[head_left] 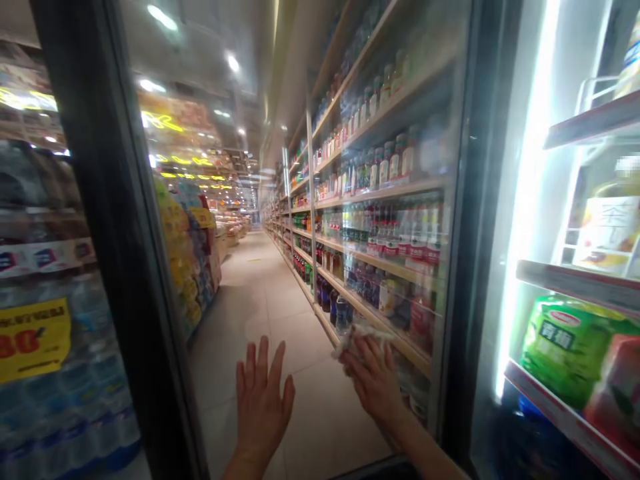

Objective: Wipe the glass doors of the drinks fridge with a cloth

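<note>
My left hand is spread flat, fingers pointing up, against the lower part of a glass fridge door and holds nothing. My right hand presses a crumpled whitish cloth onto the same pane, a little to the right and higher. The fingers lie over the cloth. The door has a black frame on its left and another black upright on its right. A shop aisle and drink shelves show through the glass.
Right of the door, the lit fridge interior holds green packs on a lower shelf and a labelled bottle above. On the left, water bottles and a yellow price tag sit behind another pane.
</note>
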Demonstrator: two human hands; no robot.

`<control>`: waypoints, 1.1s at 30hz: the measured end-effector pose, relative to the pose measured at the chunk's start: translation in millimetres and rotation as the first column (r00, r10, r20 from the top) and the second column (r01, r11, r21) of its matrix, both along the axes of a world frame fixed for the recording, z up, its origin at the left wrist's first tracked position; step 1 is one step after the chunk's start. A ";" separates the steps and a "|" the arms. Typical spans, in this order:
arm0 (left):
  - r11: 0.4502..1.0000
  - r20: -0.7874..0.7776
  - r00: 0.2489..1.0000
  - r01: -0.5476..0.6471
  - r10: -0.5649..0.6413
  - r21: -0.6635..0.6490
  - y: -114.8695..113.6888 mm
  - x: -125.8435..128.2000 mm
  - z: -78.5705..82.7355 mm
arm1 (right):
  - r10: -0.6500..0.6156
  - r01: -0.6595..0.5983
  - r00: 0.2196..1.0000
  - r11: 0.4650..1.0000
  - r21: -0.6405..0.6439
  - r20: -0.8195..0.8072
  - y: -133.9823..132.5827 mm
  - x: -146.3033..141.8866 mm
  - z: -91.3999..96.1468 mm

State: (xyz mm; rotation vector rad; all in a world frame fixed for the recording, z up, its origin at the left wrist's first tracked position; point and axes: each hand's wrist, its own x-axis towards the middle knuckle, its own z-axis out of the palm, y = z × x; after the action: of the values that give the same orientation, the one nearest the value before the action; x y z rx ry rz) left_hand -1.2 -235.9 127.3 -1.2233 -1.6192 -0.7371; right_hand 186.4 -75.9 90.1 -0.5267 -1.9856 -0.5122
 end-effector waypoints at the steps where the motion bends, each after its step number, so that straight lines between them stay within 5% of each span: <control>1: 1.000 -0.005 1.000 0.000 0.000 -0.007 -0.7 -0.5 -2.1 | -0.056 0.054 0.994 0.998 -0.017 -0.093 0.5 0.7 0.2; 3: 1.000 -0.004 1.000 -0.007 0.007 -0.016 -1.4 -0.8 -4.4 | -0.175 0.149 0.929 0.984 -0.101 -0.327 1.0 -0.2 0.8; 5: 1.000 0.000 1.000 -0.018 0.018 -0.023 -1.7 0.0 -4.3 | -0.176 0.133 0.908 0.981 -0.139 -0.379 -7.9 -9.3 -1.8; 7: 1.000 0.006 1.000 -0.020 0.020 -0.024 -3.0 0.3 -3.1 | -0.012 -0.002 0.983 0.997 -0.074 -0.185 -24.9 -22.8 -8.5; 10: 0.999 -0.004 1.000 0.003 -0.003 -0.040 -8.6 -2.7 -1.2 | 0.152 -0.151 0.987 0.988 -0.027 0.055 -39.1 -29.9 -19.3; 13: 0.998 -0.030 0.999 0.014 -0.016 -0.059 -14.8 -7.2 -1.8 | -0.033 0.014 0.982 0.994 -0.105 -0.186 -25.0 -15.9 -24.5; 16: 0.999 -0.041 0.999 -0.006 0.004 -0.050 -17.4 -7.4 -6.4 | -0.217 0.143 0.890 0.968 -0.206 -0.401 -17.0 -9.4 -27.9; 22: 0.996 -0.046 0.999 -0.032 0.028 -0.086 -21.8 -8.5 -20.8 | 0.039 -0.037 0.999 0.998 -0.056 0.026 -42.9 -27.9 -36.3; 28: 0.996 -0.037 0.999 -0.034 0.031 -0.078 -26.4 -13.0 -28.5 | -0.145 0.093 0.957 0.974 -0.205 -0.253 -45.5 -33.3 -34.1; 33: 0.995 0.006 0.999 -0.036 0.036 -0.089 -39.7 -21.3 -34.4 | 0.186 -0.184 0.975 0.983 -0.022 0.121 -70.4 -53.3 -39.5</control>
State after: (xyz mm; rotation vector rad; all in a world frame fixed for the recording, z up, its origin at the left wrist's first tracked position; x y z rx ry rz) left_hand -22.5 -275.6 92.9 -1.2523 -1.6916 -0.6541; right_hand 133.1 -146.3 50.7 -0.3183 -2.1303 -0.4268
